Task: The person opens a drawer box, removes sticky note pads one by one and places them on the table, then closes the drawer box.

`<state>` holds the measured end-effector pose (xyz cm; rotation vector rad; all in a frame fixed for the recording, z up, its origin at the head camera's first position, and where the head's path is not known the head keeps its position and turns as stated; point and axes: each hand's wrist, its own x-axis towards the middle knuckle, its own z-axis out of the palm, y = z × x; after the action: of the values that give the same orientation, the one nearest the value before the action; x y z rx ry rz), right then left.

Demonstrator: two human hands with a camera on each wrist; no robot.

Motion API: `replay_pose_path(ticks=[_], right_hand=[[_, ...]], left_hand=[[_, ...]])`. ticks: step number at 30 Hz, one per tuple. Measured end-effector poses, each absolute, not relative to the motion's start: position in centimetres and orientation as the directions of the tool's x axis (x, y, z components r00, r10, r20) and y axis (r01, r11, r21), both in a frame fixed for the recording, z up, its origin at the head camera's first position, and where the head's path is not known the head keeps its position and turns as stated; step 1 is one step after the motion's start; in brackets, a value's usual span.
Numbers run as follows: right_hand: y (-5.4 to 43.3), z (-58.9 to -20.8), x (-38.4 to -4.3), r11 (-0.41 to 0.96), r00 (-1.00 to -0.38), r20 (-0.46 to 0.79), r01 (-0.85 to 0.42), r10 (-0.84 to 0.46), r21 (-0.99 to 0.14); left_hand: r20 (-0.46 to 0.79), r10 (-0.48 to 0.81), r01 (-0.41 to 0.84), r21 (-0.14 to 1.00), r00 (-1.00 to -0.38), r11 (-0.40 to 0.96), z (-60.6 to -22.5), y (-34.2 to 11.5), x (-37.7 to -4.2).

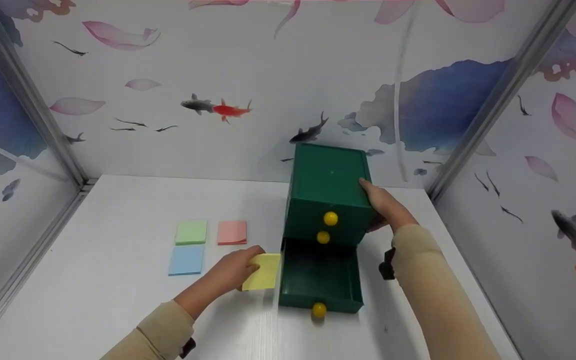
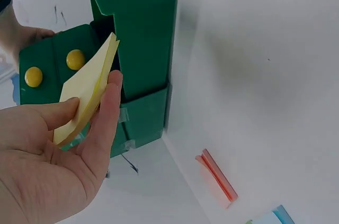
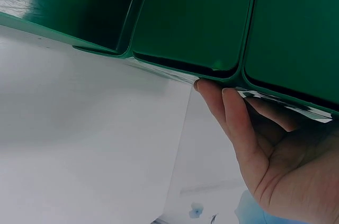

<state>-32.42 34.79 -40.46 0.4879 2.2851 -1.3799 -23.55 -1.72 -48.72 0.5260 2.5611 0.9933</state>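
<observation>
Between thumb and fingers, my left hand (image 1: 235,267) pinches a yellow sticky-note pad (image 1: 263,271), tilted in the left wrist view. The pad is at the left edge of an open bottom drawer (image 1: 320,275), whose visible floor is bare. That drawer juts from a green drawer cabinet (image 1: 330,172) with round yellow knobs; its two upper drawers are closed. My right hand (image 1: 385,205) holds the cabinet's right side, thumb over the top edge. In the right wrist view its fingertips (image 3: 233,97) touch the side near the front.
Left of the cabinet lie a green sticky-note pad (image 1: 191,232), a pink pad (image 1: 232,232) and a blue pad (image 1: 186,260) on the white table (image 1: 118,280). Behind the cabinet rises a wall (image 1: 248,60) painted with fish and petals, with side panels left and right.
</observation>
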Motion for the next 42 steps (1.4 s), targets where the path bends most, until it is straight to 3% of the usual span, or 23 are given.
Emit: replay_pose_path(ticks=[15,25,30,42], right_hand=[[34.9,-40.4,-32.6,0.456,-0.842,-0.533,0.505,0.075,-0.733],[34.8,-40.5,-32.5,0.431,-0.84,-0.537,0.513,0.076,-0.742],[34.8,-40.6,-32.6,0.432,-0.845,-0.53,0.506,0.074,-0.747],[34.8,-40.4,-32.5,0.444,-0.841,-0.534,0.513,0.088,-0.735]], left_hand=[[-0.192,0.368,0.21,0.551,-0.91,0.807,-51.4,-4.4,-24.7],[-0.31,0.278,0.037,0.606,-0.909,0.795,-53.0,-5.7,-26.6],[-0.303,0.226,-0.001,0.599,-0.926,0.801,-53.7,-5.9,-27.5],[-0.228,0.181,0.076,0.405,-0.957,0.911,-54.8,-5.5,-28.3]])
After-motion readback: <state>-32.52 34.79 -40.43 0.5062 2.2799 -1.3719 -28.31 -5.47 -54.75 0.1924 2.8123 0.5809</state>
